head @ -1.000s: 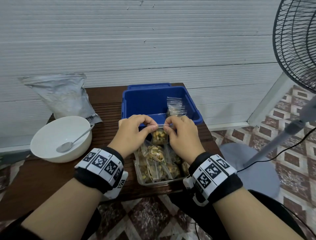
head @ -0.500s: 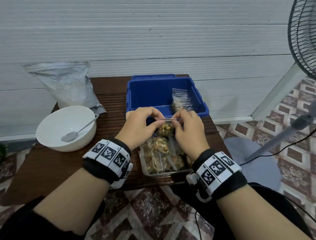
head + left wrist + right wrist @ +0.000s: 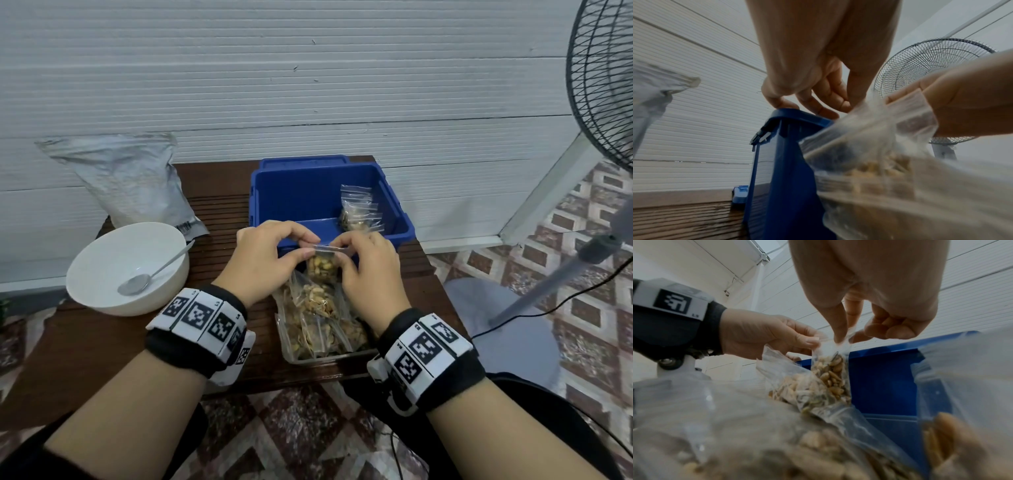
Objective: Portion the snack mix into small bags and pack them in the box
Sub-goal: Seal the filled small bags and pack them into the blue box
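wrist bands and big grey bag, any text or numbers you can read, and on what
"L5": on the left wrist band, beside its square marker.
Right wrist band: small characters by the markers, too small to read.
Grey bag: a dark printed patch at its lower corner, too blurred to read.

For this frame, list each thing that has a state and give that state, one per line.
Small clear snack bag: filled, top pinched by both hands.
Left hand: pinching the bag's top edge.
Right hand: pinching the same edge.
Blue plastic box: open, filled bags at its right side.
White bowl: no mix visible, metal spoon inside.
Clear tray: piled with filled bags.
Grey foil pouch: leaning on the wall.
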### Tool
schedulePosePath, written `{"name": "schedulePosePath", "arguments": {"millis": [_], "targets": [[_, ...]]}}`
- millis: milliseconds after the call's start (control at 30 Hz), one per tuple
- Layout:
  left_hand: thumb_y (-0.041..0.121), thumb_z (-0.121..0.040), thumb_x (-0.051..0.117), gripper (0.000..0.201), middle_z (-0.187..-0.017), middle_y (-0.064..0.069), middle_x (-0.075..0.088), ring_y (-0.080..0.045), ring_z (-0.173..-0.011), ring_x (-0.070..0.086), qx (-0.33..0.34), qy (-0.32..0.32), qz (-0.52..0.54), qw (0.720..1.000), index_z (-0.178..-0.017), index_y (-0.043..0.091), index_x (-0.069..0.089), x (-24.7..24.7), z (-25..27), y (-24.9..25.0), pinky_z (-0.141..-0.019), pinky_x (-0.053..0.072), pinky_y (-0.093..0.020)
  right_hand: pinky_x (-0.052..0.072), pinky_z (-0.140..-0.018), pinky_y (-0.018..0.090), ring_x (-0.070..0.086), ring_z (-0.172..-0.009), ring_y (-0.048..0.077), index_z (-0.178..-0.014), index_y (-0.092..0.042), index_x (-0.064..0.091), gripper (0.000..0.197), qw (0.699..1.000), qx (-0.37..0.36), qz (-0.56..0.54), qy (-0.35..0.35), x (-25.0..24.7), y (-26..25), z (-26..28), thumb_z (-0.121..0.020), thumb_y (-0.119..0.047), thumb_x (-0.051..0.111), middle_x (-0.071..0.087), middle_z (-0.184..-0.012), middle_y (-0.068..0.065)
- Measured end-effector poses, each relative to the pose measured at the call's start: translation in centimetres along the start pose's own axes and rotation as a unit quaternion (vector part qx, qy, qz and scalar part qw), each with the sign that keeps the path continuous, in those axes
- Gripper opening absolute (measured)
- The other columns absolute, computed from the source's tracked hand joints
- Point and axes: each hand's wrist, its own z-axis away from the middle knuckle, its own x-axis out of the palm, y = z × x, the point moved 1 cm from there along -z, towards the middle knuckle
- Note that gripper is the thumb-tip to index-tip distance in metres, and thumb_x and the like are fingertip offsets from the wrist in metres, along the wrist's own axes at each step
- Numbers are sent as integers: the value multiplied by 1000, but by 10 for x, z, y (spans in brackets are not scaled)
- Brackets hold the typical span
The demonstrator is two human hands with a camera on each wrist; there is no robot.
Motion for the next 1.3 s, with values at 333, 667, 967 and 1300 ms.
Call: {"name": "schedulePosePath", "arguments": {"millis": [333,667,967,1300], "targets": [[39,-78,62,11,-94,36,62,3,-96,60,8,4,0,1000,-84,48,61,-4,1,4,-98,41,-52,35,-84,34,49,-94,23,-90,-15,64,11,1000,12,9,18,5,-5,5,-89,-9,55,59,-95,3],[53,-80,56,5,-87,21,64,0,-98,56,25,21,-16,999,-75,52,56,-4,1,3,-93,42,-54,38,-90,39,51,-94,18,-83,-31,57,11,997,-19,-75,9,-3,-1,-5,-88,-23,63,60,-87,-6],[33,-87,68,22,-88,28,61,-3,-103,55,-11,6,0,1000,-80,50,56,-2,2,5,-101,38,-52,39,-84,39,46,-83,15,-79,-28,52,18,996,-60,-66,15,-4,-1,-8,-88,-17,62,50,-77,-10],[38,-91,60,11,-104,25,66,13,-105,54,-27,66,77,994,-99,38,67,-11,-2,8,-101,39,-17,43,-89,49,56,-85,15,-75,-35,53,22,998,-56,-18,-30,-59,-14,-41,-90,-20,59,55,-73,-21]]}}
